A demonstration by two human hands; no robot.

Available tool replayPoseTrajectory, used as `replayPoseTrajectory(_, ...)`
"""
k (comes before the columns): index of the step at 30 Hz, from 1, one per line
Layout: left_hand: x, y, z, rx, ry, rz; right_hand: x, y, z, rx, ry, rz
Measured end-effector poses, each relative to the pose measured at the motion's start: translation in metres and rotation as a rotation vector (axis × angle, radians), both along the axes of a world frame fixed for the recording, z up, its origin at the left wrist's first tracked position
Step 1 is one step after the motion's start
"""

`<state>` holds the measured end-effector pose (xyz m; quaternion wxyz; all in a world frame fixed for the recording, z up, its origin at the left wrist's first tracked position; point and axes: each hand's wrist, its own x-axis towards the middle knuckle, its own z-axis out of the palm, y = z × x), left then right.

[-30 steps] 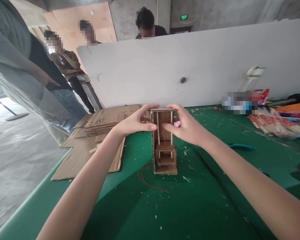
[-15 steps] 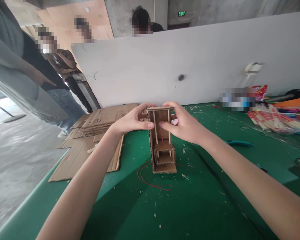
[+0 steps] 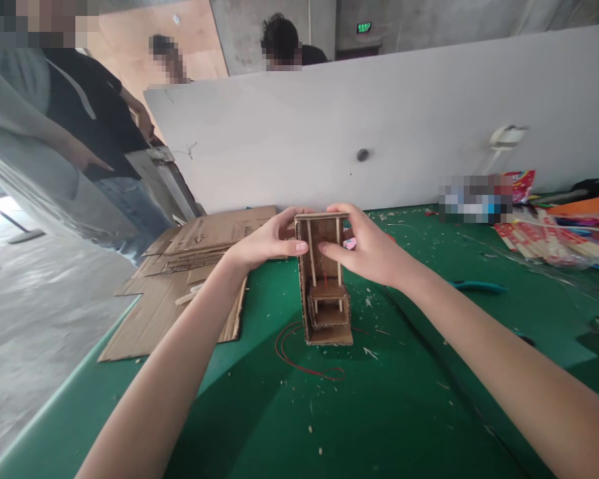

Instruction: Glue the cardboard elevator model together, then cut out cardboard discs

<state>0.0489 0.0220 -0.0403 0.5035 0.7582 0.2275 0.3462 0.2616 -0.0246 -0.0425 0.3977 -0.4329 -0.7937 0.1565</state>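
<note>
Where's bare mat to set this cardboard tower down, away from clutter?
Free: green mat nearest the camera, below the red wire; also between cardboard tower and teal pliers. Crowded: cardboard sheets at left, packets far right.

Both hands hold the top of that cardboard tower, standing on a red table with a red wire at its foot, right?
The head view shows the table is green. The left hand and right hand do hold the top of the cardboard tower, with the red wire at its foot.
</note>
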Motion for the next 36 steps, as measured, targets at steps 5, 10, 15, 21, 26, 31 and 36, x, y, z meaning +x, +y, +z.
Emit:
replayPoseTrajectory(5,0.0003,0.0001,-0.0024,-0.003,-0.026,-0.014,0.0001,0.0020,-0.0012,-0.015,0.025,0.024)
replayPoseTrajectory(10,0.0023,-0.0010,-0.0020,0.006,-0.036,-0.005,0.0012,0.0039,-0.0015,-0.034,0.032,0.034)
replayPoseTrajectory(15,0.0035,-0.0013,-0.0022,0.011,-0.036,-0.002,0.0014,0.0029,-0.0003,-0.049,0.023,0.019)
replayPoseTrajectory(21,0.0031,-0.0016,-0.0023,0.013,-0.025,-0.007,0.0026,0.0023,0.0012,-0.077,0.021,0.038)
replayPoseTrajectory(26,0.0028,-0.0016,-0.0021,-0.007,-0.013,-0.005,0.0023,0.0003,0.0028,-0.060,-0.015,0.009)
replayPoseTrajectory(31,0.0017,-0.0012,-0.0019,0.012,-0.013,-0.017,0.0027,0.0009,0.0026,-0.083,-0.016,0.029)
replayPoseTrajectory(36,0.0014,-0.0021,-0.0020,0.015,-0.011,-0.021,0.0031,-0.0001,0.0040,-0.104,-0.015,0.041)
